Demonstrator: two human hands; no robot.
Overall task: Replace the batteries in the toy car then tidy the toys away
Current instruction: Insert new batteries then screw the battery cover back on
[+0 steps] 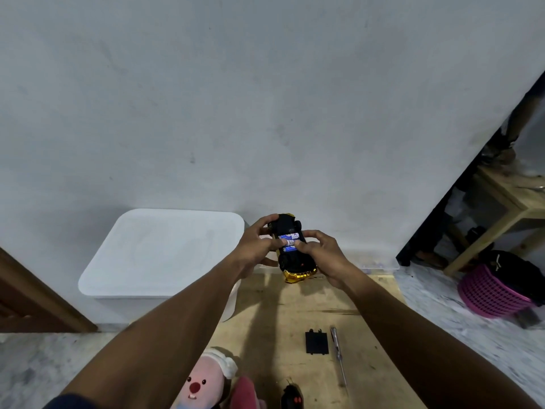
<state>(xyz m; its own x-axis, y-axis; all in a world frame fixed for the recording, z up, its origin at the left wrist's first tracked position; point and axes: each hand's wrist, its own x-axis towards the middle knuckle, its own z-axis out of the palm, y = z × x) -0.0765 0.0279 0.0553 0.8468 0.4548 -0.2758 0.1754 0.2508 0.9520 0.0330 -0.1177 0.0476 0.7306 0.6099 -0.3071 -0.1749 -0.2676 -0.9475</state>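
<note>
I hold a gold toy car (298, 274) upside down in the air above the wooden table (274, 317), its black underside facing me. Blue and white batteries (290, 241) lie side by side in its open compartment. My left hand (255, 246) grips the car's far end and left side. My right hand (323, 255) holds the right side, with fingertips pressing on the batteries. The black battery cover (316, 341) lies flat on the table, and a screwdriver (337, 354) lies just right of it.
A white lidded storage box (159, 252) stands at the table's left, against the grey wall. A pink plush toy (206, 379) and a black remote control (291, 397) sit at the near edge. A pink basket (495, 293) and a wooden shelf (513, 208) stand on the floor at right.
</note>
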